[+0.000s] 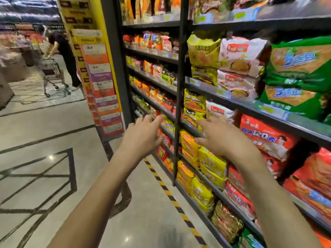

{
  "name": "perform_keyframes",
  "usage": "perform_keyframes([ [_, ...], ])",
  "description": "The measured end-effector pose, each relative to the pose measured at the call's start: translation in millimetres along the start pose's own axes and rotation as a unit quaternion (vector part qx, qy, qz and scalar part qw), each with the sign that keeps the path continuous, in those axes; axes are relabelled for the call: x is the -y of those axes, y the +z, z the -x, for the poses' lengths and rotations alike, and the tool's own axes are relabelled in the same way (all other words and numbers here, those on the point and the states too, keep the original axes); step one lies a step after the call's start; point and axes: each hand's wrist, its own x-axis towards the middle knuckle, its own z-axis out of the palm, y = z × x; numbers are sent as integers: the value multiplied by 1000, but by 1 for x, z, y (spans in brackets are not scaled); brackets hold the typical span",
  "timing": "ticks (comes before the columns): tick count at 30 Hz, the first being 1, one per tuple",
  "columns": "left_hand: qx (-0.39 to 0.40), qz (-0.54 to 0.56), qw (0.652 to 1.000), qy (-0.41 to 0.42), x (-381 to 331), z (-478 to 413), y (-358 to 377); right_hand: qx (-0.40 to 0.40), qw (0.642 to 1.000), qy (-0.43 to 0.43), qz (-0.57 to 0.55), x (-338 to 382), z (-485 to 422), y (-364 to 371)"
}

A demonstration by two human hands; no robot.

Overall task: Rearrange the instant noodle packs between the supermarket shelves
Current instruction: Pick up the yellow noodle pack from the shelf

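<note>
Dark metal shelves (232,104) on my right carry instant noodle multipacks. Green packs (297,68) and white packs (240,56) lie on an upper shelf, yellow-black packs (194,104) one level down, yellow packs (211,160) and big red packs (268,138) lower. My left hand (143,136) is raised in front of the shelf upright with fingers spread, holding nothing. My right hand (222,136) hovers open just in front of the yellow packs, close to the shelf edge. Whether it touches a pack I cannot tell.
A black vertical shelf post (179,97) stands between my hands. A yellow-black floor stripe (168,192) runs along the shelf base. To the left stands a yellow display column (100,77). Farther off, a person (66,54) stands with a trolley (52,74).
</note>
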Motion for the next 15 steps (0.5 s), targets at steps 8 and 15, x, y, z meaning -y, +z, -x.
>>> perform_keyframes([
  [8,-13,-25,1000,9,42,-156,29,-2,999,29,14,-24,-142,-12],
  [15,-72,-3,995,66,82,-264,51,-27,996,80,5,-31,-223,-3],
])
